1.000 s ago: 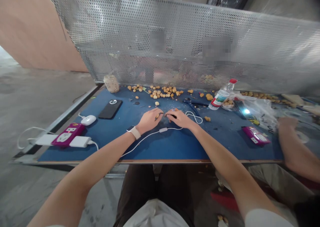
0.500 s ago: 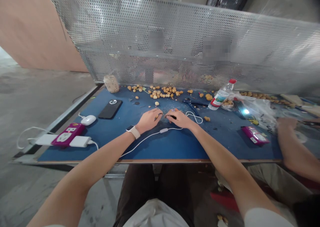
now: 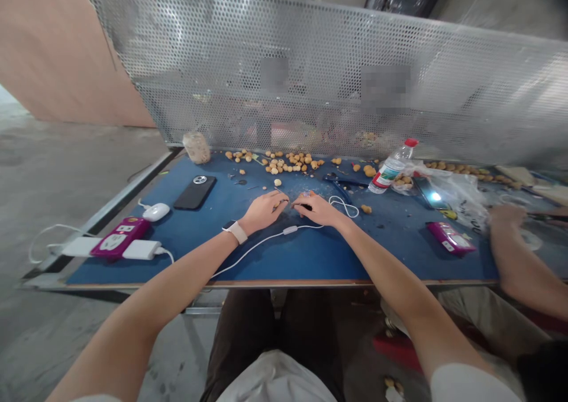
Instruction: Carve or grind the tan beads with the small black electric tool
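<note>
Above the middle of the blue tabletop (image 3: 310, 260), my left hand (image 3: 265, 210) is closed in a pinch. A small yellowish-brown bit shows among its fingers, too small to name. A short gap away, my right hand (image 3: 317, 208) is also closed, thumb against fingers; what it grips is hidden. Its fingertips point at those of the left. Small crumbs lie on the table just beyond both hands. One pale round nut-like piece (image 3: 277, 182) sits behind the left hand. A white cable (image 3: 261, 248) runs beneath the wrists and loops beside the right hand.
Brown nut-like pieces (image 3: 293, 164) lie along the perforated metal screen (image 3: 222, 65). Blue-handled pliers (image 3: 341, 183), a water bottle (image 3: 390, 168) and a purple pack (image 3: 451, 238) are rightward. At left are a jar (image 3: 197, 148), phone (image 3: 195, 193) and power strip (image 3: 119, 238). A co-worker's arm (image 3: 517, 254) rests far right.
Both hands stay nearly in place, with only slight finger movement. The whole view has shifted a little; the things on the table stand as before.
</note>
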Available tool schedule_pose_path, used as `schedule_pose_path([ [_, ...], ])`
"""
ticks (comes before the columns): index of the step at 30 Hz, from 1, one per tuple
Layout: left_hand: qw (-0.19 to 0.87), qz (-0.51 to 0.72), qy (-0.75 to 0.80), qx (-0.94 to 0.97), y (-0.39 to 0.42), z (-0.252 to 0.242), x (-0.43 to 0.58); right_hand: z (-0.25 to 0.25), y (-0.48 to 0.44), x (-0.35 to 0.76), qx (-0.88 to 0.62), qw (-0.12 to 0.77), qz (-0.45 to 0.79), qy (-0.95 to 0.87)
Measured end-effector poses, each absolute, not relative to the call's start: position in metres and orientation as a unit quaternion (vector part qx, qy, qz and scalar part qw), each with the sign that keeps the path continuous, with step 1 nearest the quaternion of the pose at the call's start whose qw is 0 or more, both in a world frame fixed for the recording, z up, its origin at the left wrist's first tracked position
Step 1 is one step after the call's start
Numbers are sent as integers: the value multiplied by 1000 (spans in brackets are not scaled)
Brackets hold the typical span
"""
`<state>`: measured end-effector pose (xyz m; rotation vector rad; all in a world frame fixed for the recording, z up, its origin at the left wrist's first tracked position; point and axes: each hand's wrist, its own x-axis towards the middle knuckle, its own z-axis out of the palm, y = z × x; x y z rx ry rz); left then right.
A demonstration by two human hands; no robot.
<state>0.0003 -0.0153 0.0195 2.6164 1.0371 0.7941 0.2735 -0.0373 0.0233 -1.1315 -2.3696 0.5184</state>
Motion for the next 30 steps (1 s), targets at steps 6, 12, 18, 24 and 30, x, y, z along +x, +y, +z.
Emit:
schedule_pose_path([
  [6, 111, 245, 349, 898, -20, 21, 3, 24, -39, 271, -404, 226, 185, -867],
  [12, 103, 269, 356, 889, -18, 23, 1, 25, -37, 272, -414, 241, 170, -861],
  [18, 87, 257, 370, 888, -17, 24, 1, 27, -38, 273, -441, 242, 186, -844],
  [24, 95, 259, 369, 887, -17, 22, 0, 27, -39, 274, -433, 244, 188, -847],
  [30, 103, 248, 358, 894, -17, 19, 2, 25, -38, 271, -421, 237, 165, -860],
])
